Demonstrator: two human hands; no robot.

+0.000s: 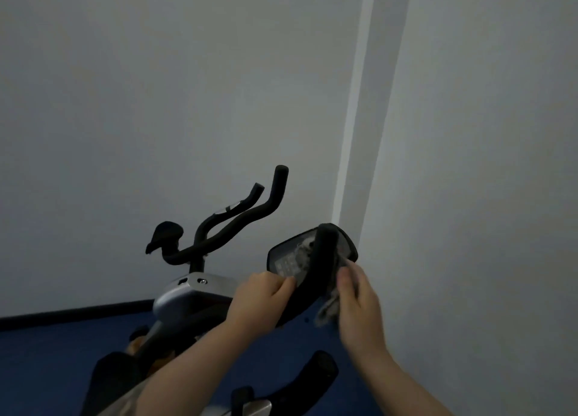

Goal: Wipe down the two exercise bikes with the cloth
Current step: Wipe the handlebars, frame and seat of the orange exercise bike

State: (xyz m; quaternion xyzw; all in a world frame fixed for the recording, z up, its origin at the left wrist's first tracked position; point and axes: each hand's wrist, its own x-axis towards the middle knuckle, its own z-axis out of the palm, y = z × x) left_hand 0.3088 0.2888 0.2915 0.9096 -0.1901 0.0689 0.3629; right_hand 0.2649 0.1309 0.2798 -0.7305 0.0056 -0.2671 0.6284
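Two exercise bikes stand by a white wall. The far bike (194,293) has a silver body and curved black handlebars (240,218). The near bike shows a black console (287,259) and an upright black padded handlebar (312,278) crossing in front of it. My left hand (259,300) grips that handlebar from the left, just below the console. My right hand (359,303) holds a grey cloth (328,309) against the right side of the same handlebar; the hand looks motion-blurred. Part of the cloth is hidden behind the bar.
The wall corner (347,165) runs up just behind the console. A dark skirting strip (72,314) meets a blue floor (47,368). The far bike's black saddle (165,234) is left of its handlebars. Another black handlebar end (312,378) of the near bike rises at the bottom.
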